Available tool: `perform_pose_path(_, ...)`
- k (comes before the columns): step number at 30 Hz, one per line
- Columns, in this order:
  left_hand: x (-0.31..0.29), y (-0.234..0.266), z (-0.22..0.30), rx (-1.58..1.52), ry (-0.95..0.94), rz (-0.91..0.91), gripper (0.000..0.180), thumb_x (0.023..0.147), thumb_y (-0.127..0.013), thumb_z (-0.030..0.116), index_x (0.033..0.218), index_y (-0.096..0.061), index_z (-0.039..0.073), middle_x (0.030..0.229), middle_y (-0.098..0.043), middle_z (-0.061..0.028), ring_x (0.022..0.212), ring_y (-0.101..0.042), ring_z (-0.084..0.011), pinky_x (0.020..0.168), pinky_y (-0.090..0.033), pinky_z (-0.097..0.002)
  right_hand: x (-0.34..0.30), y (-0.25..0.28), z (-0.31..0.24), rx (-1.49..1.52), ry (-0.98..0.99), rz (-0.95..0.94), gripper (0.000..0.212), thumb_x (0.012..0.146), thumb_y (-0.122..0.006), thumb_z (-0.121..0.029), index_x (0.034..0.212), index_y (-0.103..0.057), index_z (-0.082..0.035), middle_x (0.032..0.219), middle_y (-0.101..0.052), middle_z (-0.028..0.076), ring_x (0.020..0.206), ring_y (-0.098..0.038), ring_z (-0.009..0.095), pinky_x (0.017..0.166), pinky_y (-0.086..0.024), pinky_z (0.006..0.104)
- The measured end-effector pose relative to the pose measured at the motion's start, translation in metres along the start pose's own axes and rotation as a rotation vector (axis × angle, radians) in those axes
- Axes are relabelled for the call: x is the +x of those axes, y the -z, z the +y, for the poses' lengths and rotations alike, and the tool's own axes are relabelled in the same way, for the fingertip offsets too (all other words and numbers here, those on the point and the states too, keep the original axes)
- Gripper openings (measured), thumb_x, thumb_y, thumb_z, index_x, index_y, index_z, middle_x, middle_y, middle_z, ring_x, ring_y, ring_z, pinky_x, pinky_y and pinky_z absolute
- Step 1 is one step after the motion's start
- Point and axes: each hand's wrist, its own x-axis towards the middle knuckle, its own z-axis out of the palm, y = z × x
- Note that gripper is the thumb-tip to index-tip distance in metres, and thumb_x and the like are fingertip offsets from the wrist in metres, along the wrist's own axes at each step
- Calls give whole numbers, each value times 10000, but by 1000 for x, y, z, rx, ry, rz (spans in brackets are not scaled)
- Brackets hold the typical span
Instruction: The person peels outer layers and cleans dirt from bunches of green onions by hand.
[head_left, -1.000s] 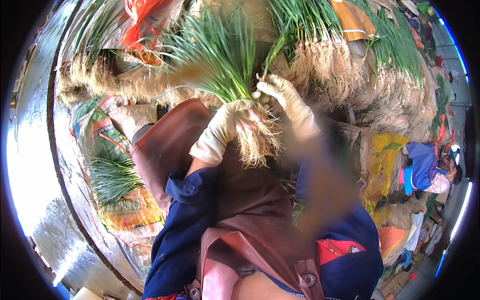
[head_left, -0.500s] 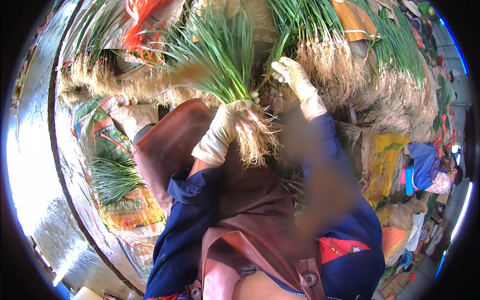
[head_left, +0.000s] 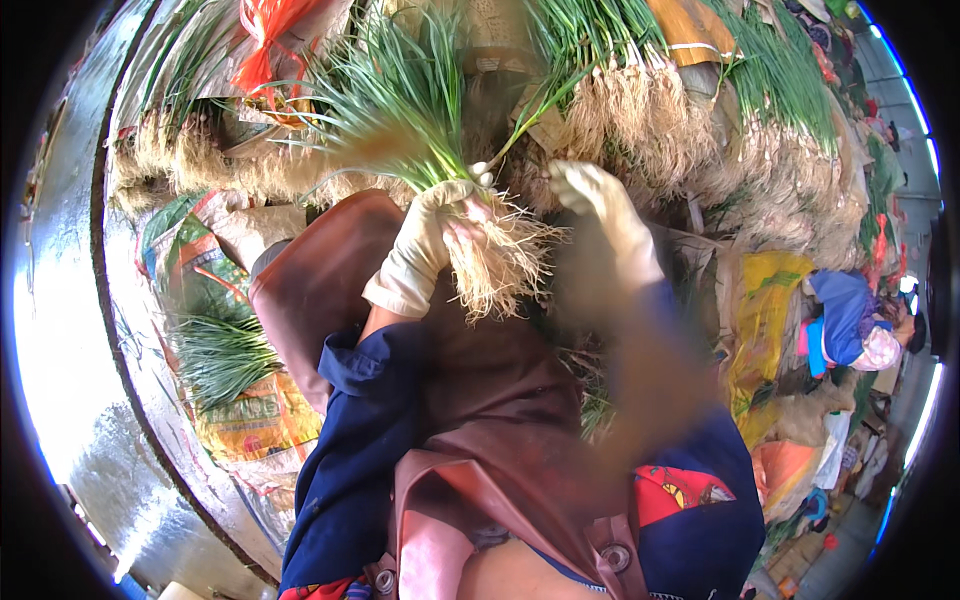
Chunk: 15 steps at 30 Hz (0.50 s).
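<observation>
Heaped green onions [head_left: 700,110] fill the ground ahead of you, leaves up and pale roots hanging in thick mats; take that heap as your landmark. Left of it, a wet curved metal wall [head_left: 70,330] sweeps round the edge of the view, and printed sacks [head_left: 240,420] with loose green leaves lie at its foot. Right of the heap, a person in blue [head_left: 845,320] crouches among yellow and orange bags. Below the heap, your brown apron [head_left: 480,420] and blue sleeves cover your lap.

Just below the heap's near edge, your left hand [head_left: 435,235], in a cream glove, is clenched around a bunch of green onions [head_left: 440,150]. The grip sits at the neck of the bunch: the green leaves fan up and left above your fist toward the heap, and the tangled roots [head_left: 500,265] hang out below and to the right of it. Your right hand [head_left: 600,200], also gloved, hovers just right of the bunch against the heap's roots, fingers spread and holding nothing.
</observation>
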Motion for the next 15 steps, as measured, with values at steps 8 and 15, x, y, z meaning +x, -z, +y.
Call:
perform_pose_path(8, 0, -1, 7, -168, 174, -61, 339, 804, -583, 147, 1091, -554, -32, 855, -644, -146, 642, -620, -210, 501, -528, -298, 76, -67, -11, 988, 145, -397, 374, 911, -530, -183, 1230, -484, 7, 828, -614, 15, 578, -518, 53, 541, -453, 182)
perform_pose_path(15, 0, -6, 0, 343, 63, 104, 294, 816, -547, 211, 991, -589, -21, 745, -639, -155, 483, -601, -219, 384, -448, -225, 53, -66, -31, 17, -1, -72, 175, 845, -639, -238, 925, -656, -83, 672, -635, -30, 458, -471, 35, 443, -365, 187)
